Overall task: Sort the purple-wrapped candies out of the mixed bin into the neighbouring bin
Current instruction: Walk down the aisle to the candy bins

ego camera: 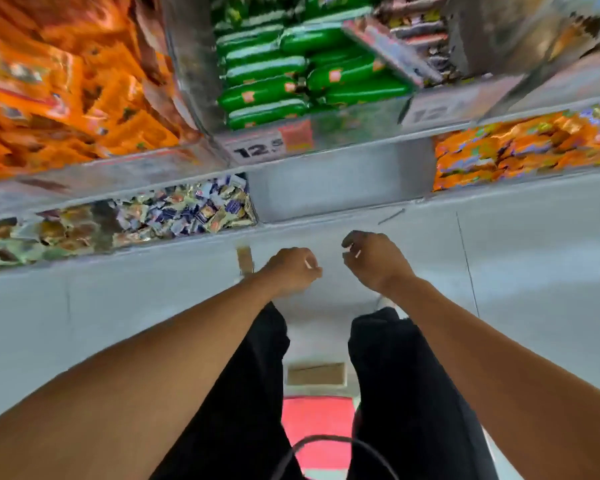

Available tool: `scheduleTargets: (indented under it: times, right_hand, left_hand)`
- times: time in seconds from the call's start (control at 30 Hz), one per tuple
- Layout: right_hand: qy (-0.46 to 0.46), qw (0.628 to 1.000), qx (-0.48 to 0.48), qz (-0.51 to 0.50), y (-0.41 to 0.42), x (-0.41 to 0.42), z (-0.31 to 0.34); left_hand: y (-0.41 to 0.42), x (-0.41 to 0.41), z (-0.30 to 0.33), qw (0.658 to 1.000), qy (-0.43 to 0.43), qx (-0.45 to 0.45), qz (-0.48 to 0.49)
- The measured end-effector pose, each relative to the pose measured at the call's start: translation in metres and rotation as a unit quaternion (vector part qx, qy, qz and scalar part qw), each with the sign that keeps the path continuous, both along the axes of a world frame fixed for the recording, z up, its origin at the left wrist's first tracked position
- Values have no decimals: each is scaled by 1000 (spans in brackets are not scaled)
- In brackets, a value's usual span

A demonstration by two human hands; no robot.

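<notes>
View looking down from a person's head at a grey shop display with rows of open bins. On the lower row, a long grey bin (84,249) holds a jumble of small wrapped candies, with purple-wrapped candies (201,211) clustered near its right end. Just to its right, the neighbouring grey metal bin (340,188) shows only bare walls. Further right, a bin holds orange packets (520,147). Above sit green sausage-shaped packs (309,74) and orange wrappers (66,81). Below the bins, the left hand (291,270) and right hand (374,258) hover with fingers loosely curled, holding nothing visible.
</notes>
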State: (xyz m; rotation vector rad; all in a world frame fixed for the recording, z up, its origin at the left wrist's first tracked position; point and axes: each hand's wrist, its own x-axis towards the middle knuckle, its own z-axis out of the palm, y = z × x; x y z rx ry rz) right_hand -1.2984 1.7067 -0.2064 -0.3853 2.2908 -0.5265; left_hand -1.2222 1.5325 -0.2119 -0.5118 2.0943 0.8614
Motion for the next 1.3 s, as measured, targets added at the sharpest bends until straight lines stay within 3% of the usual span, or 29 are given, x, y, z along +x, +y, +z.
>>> scheduleTargets:
  times: [0.07,0.13,0.27,0.33,0.43,0.5,0.63,0.8,0.9,1.03,1.17,1.3]
  right_hand:
    - [59,992,-34,104,-24,-4,-22]
    - [147,970,-97,170,-47,-1,-51]
    - [373,874,-261,168,-83,16,-115]
    - [422,833,-308,182,-105,16,-137]
    - [424,822,-331,188,-122,14,-139]
    - [428,822,-323,193,-125,21,-134]
    - [463,821,-248,225,-129,46,-125]
    - [546,766,-227,250,-168,66,-93]
    - [583,742,-106,314,-200,70,-95]
    - [591,745,-84,299,-210,69,-107]
    - [586,758,-114,264,-208,63,-120]
    - [468,826,-231,215,-212,51,-120]
  left_hand:
    - [-14,5,-30,998,44,-15,43]
    - [-33,11,-61,985,141,-39,90]
    - [-73,38,-117,922,345,-114,130]
    - [-93,52,-134,890,406,-131,163]
    - [-109,60,-141,869,440,-188,123]
    - [-121,66,-136,862,436,-242,87]
    - [-151,81,-118,852,447,-265,65]
    - [-179,104,-99,766,554,-292,145]
    - [-191,108,-96,768,521,-362,89]
    - [-196,108,-101,769,457,-447,-4]
    - [-199,105,-111,750,512,-419,30]
    - [-215,100,-117,776,522,-346,74]
